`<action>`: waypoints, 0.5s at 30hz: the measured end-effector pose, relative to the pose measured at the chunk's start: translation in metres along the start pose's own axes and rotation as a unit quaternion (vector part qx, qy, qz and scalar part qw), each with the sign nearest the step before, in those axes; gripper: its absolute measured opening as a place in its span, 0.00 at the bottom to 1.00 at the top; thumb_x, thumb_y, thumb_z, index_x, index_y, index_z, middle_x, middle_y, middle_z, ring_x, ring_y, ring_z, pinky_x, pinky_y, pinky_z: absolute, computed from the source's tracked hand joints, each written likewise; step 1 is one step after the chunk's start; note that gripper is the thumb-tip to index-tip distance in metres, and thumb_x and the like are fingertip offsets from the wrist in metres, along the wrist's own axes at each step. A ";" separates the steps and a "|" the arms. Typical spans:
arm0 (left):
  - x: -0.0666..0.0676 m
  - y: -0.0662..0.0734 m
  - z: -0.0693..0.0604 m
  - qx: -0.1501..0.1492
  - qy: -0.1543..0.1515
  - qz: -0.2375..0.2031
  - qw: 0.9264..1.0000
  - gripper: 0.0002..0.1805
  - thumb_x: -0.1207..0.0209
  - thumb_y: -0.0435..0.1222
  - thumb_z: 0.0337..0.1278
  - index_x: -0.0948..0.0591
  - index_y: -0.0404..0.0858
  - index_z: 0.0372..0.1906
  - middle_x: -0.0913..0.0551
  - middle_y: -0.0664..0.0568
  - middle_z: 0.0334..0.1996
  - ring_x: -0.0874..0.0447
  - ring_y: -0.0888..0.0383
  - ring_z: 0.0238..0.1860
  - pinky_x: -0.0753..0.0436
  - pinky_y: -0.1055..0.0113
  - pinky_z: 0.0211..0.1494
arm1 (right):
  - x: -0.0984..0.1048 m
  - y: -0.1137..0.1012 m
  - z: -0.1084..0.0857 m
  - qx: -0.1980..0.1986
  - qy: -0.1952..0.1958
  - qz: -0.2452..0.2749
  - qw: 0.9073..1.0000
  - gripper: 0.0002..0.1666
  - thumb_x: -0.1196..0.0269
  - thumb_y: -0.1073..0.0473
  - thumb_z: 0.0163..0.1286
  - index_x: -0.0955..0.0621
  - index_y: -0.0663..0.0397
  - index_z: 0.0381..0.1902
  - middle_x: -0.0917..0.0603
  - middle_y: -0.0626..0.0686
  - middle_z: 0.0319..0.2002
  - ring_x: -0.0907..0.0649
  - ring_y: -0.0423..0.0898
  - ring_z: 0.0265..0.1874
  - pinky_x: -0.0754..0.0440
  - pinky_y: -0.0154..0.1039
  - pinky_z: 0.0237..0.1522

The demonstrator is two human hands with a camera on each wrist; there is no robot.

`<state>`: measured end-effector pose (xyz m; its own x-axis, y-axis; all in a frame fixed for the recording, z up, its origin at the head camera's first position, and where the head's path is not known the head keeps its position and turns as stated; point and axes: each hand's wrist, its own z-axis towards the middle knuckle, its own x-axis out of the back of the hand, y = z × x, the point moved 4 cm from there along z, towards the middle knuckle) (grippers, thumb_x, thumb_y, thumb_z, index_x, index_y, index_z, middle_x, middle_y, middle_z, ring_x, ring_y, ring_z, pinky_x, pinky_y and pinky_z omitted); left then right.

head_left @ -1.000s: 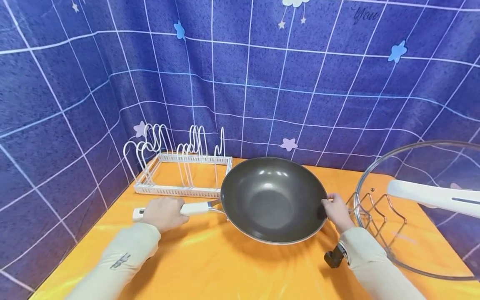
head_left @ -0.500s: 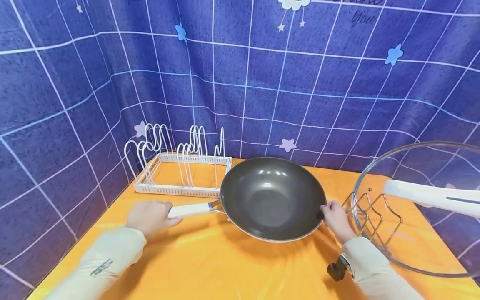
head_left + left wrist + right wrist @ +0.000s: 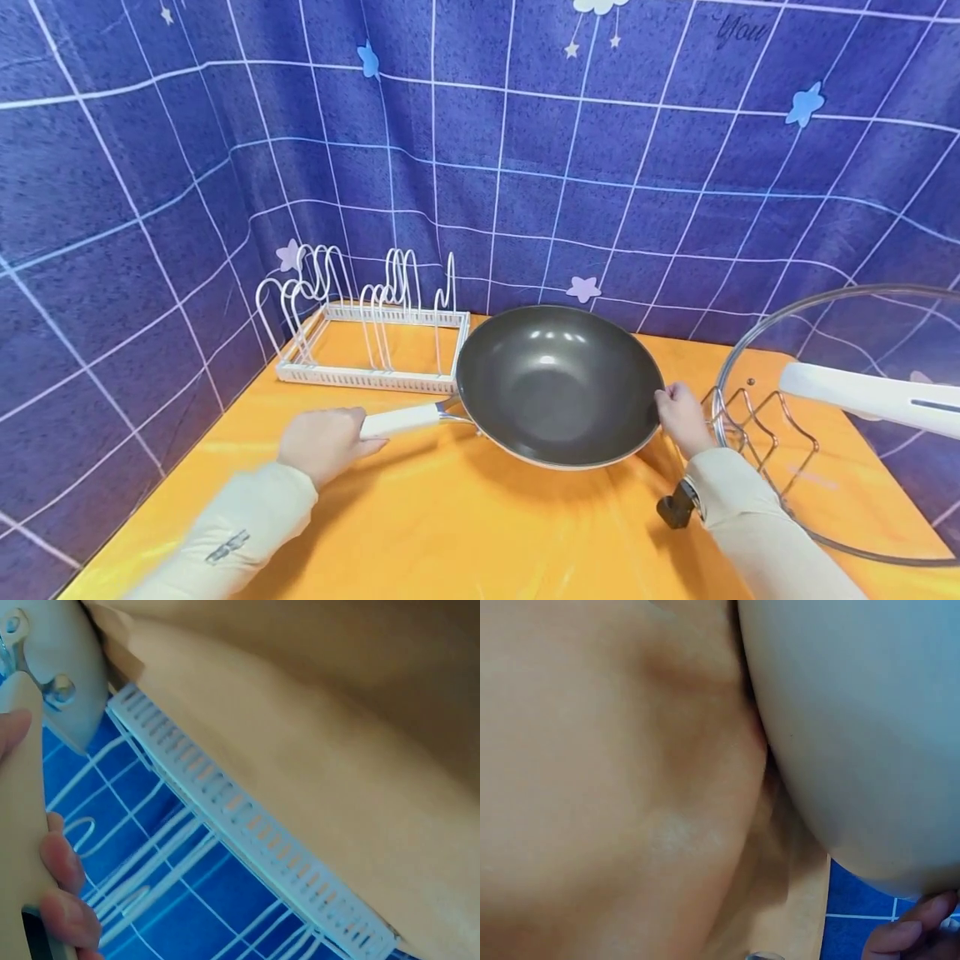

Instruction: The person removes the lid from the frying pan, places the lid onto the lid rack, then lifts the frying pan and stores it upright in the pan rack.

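Observation:
In the head view a dark wok (image 3: 558,392) with a white handle (image 3: 401,421) is tilted, its inside facing the camera. My left hand (image 3: 322,442) grips that handle; in the left wrist view its fingers (image 3: 64,862) curl round it, near the wok's pale outer side (image 3: 64,652). At the wok's right rim my right hand (image 3: 682,419) pinches the edge. The right wrist view has the pale underside (image 3: 862,735) and, at the lower right, part of the right hand (image 3: 915,934).
Left of the wok stands a white wire rack (image 3: 360,377), close to its rim. On the right, a large glass lid (image 3: 862,508) with a white handle (image 3: 870,396) stands upright at a metal wire rack (image 3: 772,442). Behind hangs a blue curtain (image 3: 562,192); an orange cloth (image 3: 450,533) covers the table.
My left hand has shifted along the handle away from its far end, then moved slightly rightwards with the wok. The wok sits a little higher and further right in the head view.

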<state>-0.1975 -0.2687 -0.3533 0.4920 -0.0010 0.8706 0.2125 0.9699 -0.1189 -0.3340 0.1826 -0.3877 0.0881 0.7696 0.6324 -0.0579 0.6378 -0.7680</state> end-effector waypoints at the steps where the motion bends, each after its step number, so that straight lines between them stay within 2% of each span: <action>1: 0.000 0.002 0.000 0.004 0.000 -0.003 1.000 0.26 0.30 0.54 0.39 0.33 0.43 0.16 0.39 0.59 0.09 0.41 0.59 0.09 0.36 0.61 0.10 | 0.001 0.000 0.001 0.000 0.005 -0.002 1.000 0.12 0.57 0.61 0.71 0.35 0.62 0.28 0.31 0.53 0.21 0.29 0.48 0.22 0.31 0.40 0.25; 5: 0.004 0.010 -0.003 0.020 -0.016 -0.010 1.000 0.26 0.30 0.54 0.39 0.32 0.43 0.16 0.39 0.59 0.08 0.41 0.60 0.09 0.37 0.62 0.10 | 0.001 -0.001 0.003 -0.016 0.018 -0.008 1.000 0.12 0.56 0.61 0.71 0.35 0.63 0.29 0.32 0.55 0.24 0.28 0.53 0.26 0.32 0.41 0.28; 9: 0.009 0.015 -0.008 0.032 -0.051 -0.027 0.998 0.24 0.31 0.54 0.42 0.30 0.43 0.17 0.39 0.60 0.09 0.42 0.62 0.10 0.38 0.64 0.10 | -0.002 0.000 0.001 -0.033 0.023 0.007 0.999 0.11 0.55 0.62 0.71 0.34 0.67 0.33 0.31 0.58 0.27 0.28 0.57 0.32 0.32 0.41 0.30; 12: 0.011 0.014 -0.008 0.039 -0.094 -0.056 0.993 0.23 0.32 0.53 0.46 0.30 0.43 0.19 0.37 0.60 0.11 0.40 0.62 0.12 0.36 0.64 0.12 | -0.005 -0.001 -0.002 -0.059 0.029 0.055 0.996 0.12 0.54 0.62 0.70 0.33 0.69 0.35 0.29 0.61 0.30 0.27 0.57 0.33 0.29 0.40 0.30; 15: 0.012 0.009 -0.005 0.048 -0.143 -0.098 0.984 0.19 0.33 0.51 0.48 0.27 0.43 0.22 0.34 0.59 0.13 0.37 0.61 0.15 0.32 0.63 0.16 | -0.007 -0.005 -0.013 -0.085 0.087 0.118 0.985 0.11 0.51 0.63 0.67 0.35 0.69 0.37 0.32 0.62 0.34 0.29 0.57 0.36 0.30 0.40 0.34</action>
<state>-0.1854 -0.2614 -0.3459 0.1881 -0.1350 0.9728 0.1925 0.9764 0.0982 -0.3211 0.1732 -0.3898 0.2631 0.8697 0.4177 0.0686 0.4150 -0.9072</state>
